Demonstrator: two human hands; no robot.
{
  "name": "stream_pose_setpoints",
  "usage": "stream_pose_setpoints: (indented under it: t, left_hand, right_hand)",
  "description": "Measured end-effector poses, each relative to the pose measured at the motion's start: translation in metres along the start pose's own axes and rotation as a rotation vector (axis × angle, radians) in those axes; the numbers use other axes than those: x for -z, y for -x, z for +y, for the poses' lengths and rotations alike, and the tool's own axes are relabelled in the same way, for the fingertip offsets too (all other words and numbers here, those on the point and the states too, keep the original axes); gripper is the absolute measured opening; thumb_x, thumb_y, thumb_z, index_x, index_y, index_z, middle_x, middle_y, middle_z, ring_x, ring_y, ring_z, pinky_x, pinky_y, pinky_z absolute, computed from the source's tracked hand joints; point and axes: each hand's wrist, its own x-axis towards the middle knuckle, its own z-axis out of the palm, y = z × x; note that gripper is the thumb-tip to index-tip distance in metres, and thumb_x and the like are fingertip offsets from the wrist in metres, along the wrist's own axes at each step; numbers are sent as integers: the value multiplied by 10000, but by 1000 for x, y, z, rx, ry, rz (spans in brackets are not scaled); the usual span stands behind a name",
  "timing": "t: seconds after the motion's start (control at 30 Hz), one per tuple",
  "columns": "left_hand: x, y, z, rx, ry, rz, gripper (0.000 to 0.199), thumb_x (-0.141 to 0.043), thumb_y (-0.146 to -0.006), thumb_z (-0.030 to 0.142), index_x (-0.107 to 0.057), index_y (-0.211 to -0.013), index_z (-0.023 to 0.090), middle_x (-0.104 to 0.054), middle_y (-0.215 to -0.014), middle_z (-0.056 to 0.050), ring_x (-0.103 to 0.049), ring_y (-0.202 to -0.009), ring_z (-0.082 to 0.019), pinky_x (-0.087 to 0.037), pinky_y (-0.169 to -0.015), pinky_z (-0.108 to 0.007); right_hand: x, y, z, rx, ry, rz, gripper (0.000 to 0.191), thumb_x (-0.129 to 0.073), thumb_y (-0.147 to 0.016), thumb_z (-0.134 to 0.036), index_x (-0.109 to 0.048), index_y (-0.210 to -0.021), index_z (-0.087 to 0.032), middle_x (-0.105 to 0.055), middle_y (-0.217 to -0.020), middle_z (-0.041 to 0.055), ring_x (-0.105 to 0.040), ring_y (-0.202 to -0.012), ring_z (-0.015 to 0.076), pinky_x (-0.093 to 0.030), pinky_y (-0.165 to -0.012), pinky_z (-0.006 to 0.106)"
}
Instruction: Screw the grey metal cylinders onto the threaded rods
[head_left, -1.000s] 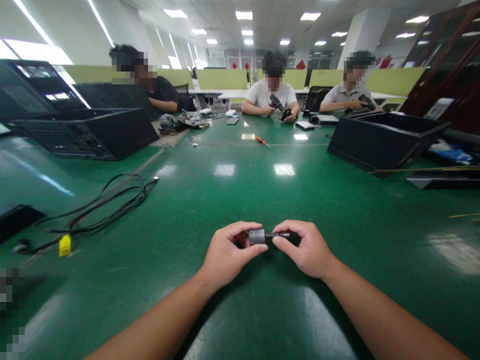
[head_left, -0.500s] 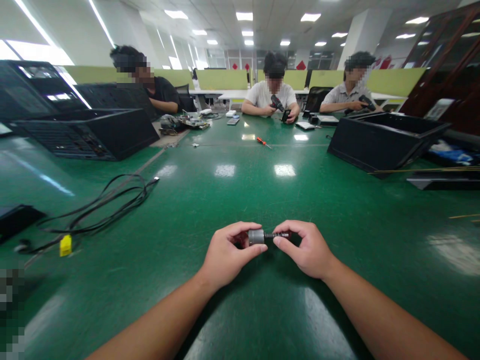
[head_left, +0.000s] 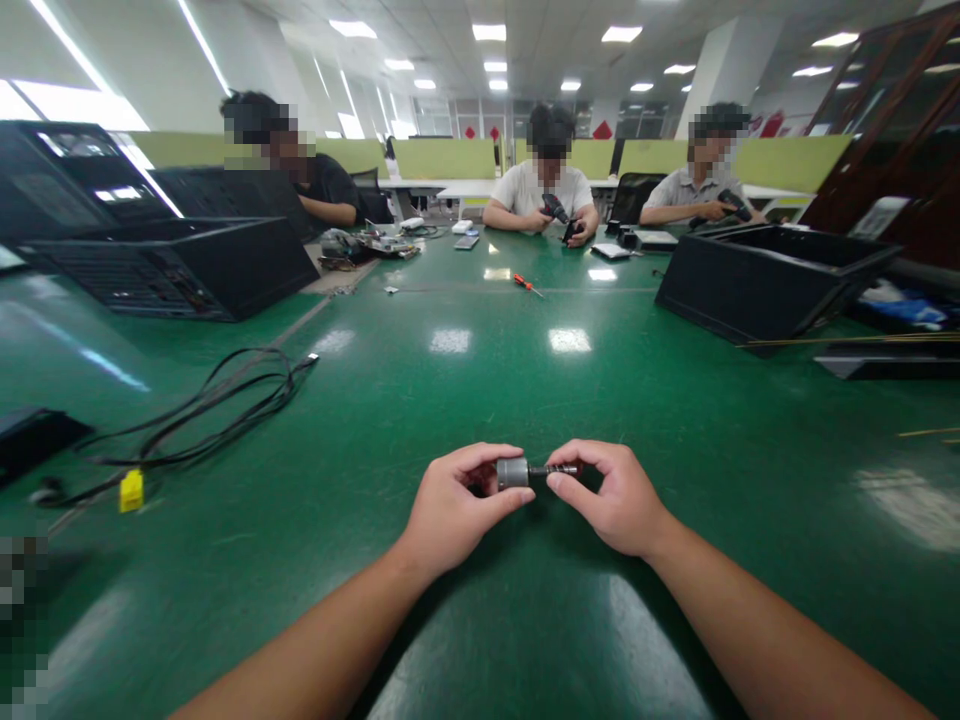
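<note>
Between my two hands lies a short grey metal cylinder (head_left: 513, 473) with a thin dark shaft (head_left: 538, 471) coming out of its right end. My left hand (head_left: 459, 505) is closed round the cylinder, thumb below and forefinger above. The thumb and fingers of my right hand (head_left: 611, 498) pinch the far end of the shaft, which looks grooved or ringed there. The piece is held level, over the green table (head_left: 480, 400). My fingers hide the cylinder's left end.
Black cables (head_left: 225, 410) with a yellow tag (head_left: 131, 491) lie at left. Black computer cases (head_left: 225, 265) stand on both sides. Farther off is a red-handled screwdriver (head_left: 527, 285). Across the table a person (head_left: 540, 195) holds a power drill; two more people sit on either side.
My hands and the cylinder stay in the same place. Across the table, the dark part in the middle person's hand has tilted slightly.
</note>
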Motion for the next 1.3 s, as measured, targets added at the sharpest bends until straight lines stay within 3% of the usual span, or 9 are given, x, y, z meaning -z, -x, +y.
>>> stream_pose_setpoints:
  t: [1.3]
  left_hand:
    - [1, 0, 1, 7, 34, 20, 393, -858, -632, 276, -743, -985, 145, -748, -837, -65, -684, -733, -201, -530, -683, -285]
  right_hand:
    - [3, -1, 0, -6, 5, 4, 80, -625, -819, -228, -679, -807, -170, -650, -697, 9, -590, -648, 155, -453, -640, 264]
